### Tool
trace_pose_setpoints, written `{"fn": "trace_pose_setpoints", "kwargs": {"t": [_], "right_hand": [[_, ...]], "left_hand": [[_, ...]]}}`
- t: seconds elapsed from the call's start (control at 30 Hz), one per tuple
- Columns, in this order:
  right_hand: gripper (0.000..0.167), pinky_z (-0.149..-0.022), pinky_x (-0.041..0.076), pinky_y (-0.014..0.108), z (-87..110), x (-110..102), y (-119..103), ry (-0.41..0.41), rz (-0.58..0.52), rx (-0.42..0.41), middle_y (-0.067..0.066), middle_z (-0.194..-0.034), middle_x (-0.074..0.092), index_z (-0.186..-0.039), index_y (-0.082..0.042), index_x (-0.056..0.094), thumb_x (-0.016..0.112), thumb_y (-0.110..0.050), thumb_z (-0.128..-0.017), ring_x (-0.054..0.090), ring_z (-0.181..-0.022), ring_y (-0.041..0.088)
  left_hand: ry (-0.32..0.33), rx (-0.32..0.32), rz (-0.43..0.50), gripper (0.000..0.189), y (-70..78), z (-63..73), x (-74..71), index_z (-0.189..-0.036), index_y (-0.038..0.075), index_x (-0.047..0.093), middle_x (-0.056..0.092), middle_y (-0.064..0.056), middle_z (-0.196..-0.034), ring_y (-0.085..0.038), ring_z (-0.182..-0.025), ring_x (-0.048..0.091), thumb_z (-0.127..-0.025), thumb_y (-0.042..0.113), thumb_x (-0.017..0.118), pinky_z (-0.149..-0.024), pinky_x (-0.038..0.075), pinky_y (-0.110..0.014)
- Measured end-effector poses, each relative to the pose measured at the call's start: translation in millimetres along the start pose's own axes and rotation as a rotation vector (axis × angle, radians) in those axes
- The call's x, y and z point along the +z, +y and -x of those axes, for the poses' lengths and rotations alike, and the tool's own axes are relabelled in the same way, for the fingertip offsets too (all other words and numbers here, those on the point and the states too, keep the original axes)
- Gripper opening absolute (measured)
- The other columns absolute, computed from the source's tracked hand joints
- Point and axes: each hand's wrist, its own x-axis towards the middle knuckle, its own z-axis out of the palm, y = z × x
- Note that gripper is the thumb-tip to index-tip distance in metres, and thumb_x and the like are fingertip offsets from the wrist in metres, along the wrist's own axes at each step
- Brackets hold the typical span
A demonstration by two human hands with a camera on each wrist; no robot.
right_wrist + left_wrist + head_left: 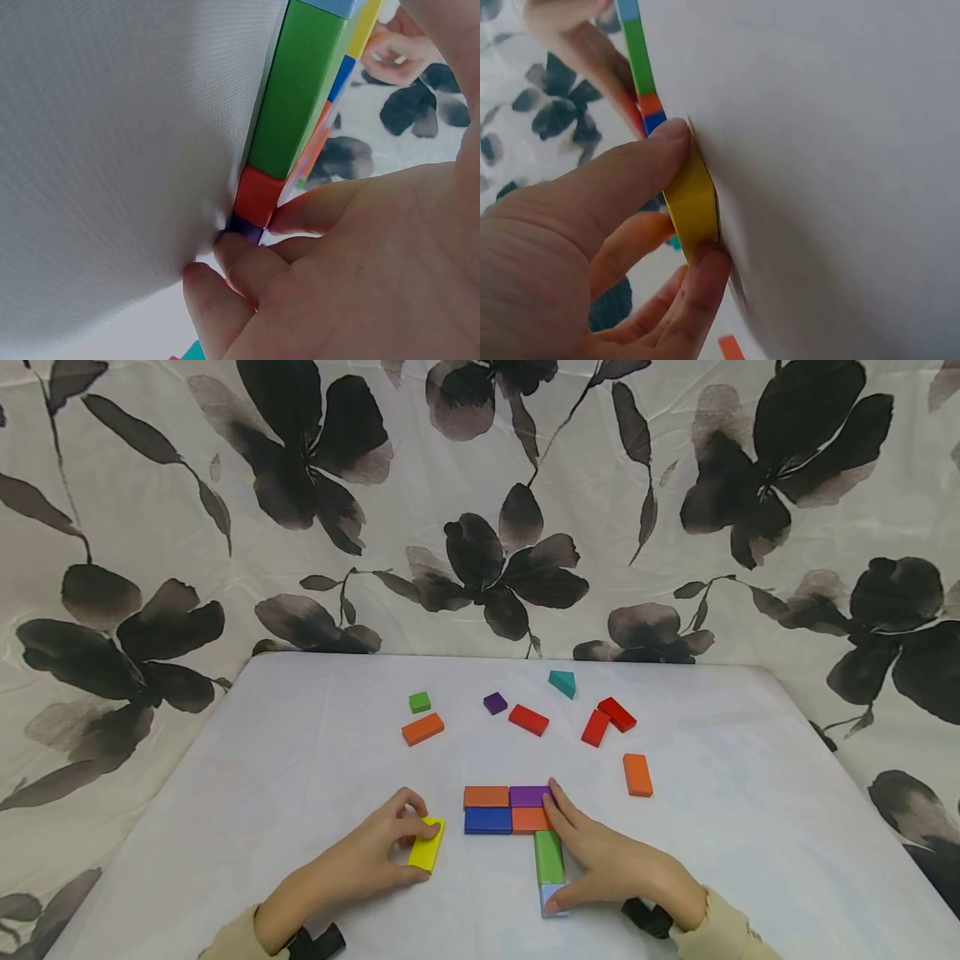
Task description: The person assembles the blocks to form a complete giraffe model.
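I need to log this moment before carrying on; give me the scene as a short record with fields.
Left hand: pinches the yellow block, apart from the arrangement
Right hand: touches the purple block and light blue block
Far row: upper orange block, purple block
Near row: blue block, lower orange block
Column below: green block, then light blue block
Loose blocks: small green block, small purple block, teal block, three red blocks, left loose orange block, right loose orange block
Surface: white tabletop

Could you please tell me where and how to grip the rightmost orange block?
Probably pinch the orange block midway along its two long sides, the right hand coming from above: it lies flat, with both long sides free.
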Motion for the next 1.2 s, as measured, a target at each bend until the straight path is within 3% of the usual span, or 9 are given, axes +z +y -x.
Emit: {"fn": "trace_pose_setpoints", "kwargs": {"t": [0.47,0.7,0.93,1.2], "right_hand": [[0.125,-0.109,0.034,0.051,-1.0,1,-1,-0.003,0.01,0.013,0.006,-0.166,-0.01,-0.16,-0.011,0.006,0.08,-0.061,-0.071,0.018,-0.149,0.03],[0.125,-0.109,0.035,0.051,-1.1,1,-1,-0.003,0.016,0.012,0.007,-0.166,-0.009,-0.16,-0.01,0.007,0.08,-0.06,-0.071,0.02,-0.149,0.031],[0.125,-0.109,0.034,0.051,-1.5,1,0,-0.002,0.021,0.009,0.006,-0.166,-0.009,-0.16,-0.011,0.006,0.08,-0.061,-0.071,0.02,-0.149,0.03],[0.125,-0.107,0.036,0.052,-1.9,1,-1,-0.001,0.013,0.019,0.007,-0.166,-0.009,-0.16,-0.012,0.007,0.08,-0.061,-0.071,0.021,-0.148,0.031]], "left_hand": [[-0.044,-0.065,0.083,0.045,33.1,-16.3,30.8,-0.109,0.015,0.062,0.038,0.001,-0.116,-0.009,-0.087,0.05,-0.073,0.022,0.09,-0.076,0.049,-0.02],[0.007,-0.092,0.047,0.066,37.5,-22.1,40.2,-0.119,0.013,0.049,0.035,-0.001,-0.11,-0.008,-0.08,0.049,-0.07,0.022,0.092,-0.068,0.045,-0.017],[0.012,-0.174,0.042,0.084,41.1,-28.3,44.2,-0.133,0.01,0.036,0.032,-0.007,-0.122,-0.008,-0.076,0.048,-0.07,0.025,0.091,-0.063,0.046,-0.018],[0.016,-0.181,0.041,0.091,41.9,-31.1,44.7,-0.138,0.009,0.032,0.031,-0.007,-0.124,-0.009,-0.078,0.049,-0.069,0.024,0.091,-0.063,0.047,-0.019]]}}
